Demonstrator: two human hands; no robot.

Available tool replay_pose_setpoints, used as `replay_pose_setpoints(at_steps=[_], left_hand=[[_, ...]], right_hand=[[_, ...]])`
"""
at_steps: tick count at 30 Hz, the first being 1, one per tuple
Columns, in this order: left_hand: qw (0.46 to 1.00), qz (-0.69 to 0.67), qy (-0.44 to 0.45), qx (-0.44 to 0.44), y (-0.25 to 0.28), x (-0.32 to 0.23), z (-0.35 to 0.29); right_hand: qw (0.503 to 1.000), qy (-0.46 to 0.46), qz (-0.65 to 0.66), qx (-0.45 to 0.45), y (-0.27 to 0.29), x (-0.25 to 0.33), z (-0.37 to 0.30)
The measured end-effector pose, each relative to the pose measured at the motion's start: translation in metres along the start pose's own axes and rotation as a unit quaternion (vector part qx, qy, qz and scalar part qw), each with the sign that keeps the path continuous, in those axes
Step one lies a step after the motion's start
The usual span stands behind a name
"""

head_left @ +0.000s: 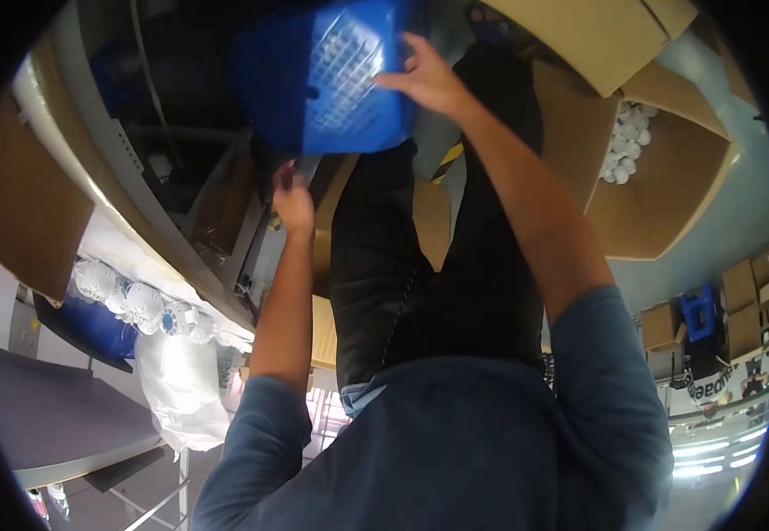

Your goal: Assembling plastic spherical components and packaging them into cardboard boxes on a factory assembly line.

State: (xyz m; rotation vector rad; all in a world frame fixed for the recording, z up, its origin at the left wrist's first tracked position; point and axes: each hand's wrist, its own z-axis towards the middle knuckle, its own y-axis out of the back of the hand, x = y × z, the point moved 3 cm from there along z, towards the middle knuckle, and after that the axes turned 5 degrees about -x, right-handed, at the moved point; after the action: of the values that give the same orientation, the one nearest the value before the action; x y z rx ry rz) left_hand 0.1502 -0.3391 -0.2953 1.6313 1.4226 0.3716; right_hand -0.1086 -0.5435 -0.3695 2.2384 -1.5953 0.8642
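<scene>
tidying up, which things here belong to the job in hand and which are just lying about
Seemingly in use:
blue bin, gripped by the right hand, left hand close by

Apparently lying about:
open cardboard box with white round parts
white plastic bag
distant blue crate

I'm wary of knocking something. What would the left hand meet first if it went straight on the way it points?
Probably the near edge of the blue container, just beyond the fingertips of the left hand; depth is unclear, so it might pass underneath.
</scene>
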Motion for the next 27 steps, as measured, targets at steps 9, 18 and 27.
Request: replay_pose_setpoints(at_steps=[9,18,27], left_hand=[[0.964,-0.056,0.247,0.076,-0.024,0.134,0.106],[0.957,-0.082,0.264,0.085,-0.106,0.284,0.253],[0.933,-0.198,0.236,0.188,-0.307,0.331,0.333]], right_hand=[[0.99,0.043,0.051,-0.125,0.041,-0.023,-0.032],[0.996,-0.067,-0.059,-0.029,0.069,0.008,-0.037],[0.913,-0.073,-0.392,0.081,0.043,0.022,-0.011]])
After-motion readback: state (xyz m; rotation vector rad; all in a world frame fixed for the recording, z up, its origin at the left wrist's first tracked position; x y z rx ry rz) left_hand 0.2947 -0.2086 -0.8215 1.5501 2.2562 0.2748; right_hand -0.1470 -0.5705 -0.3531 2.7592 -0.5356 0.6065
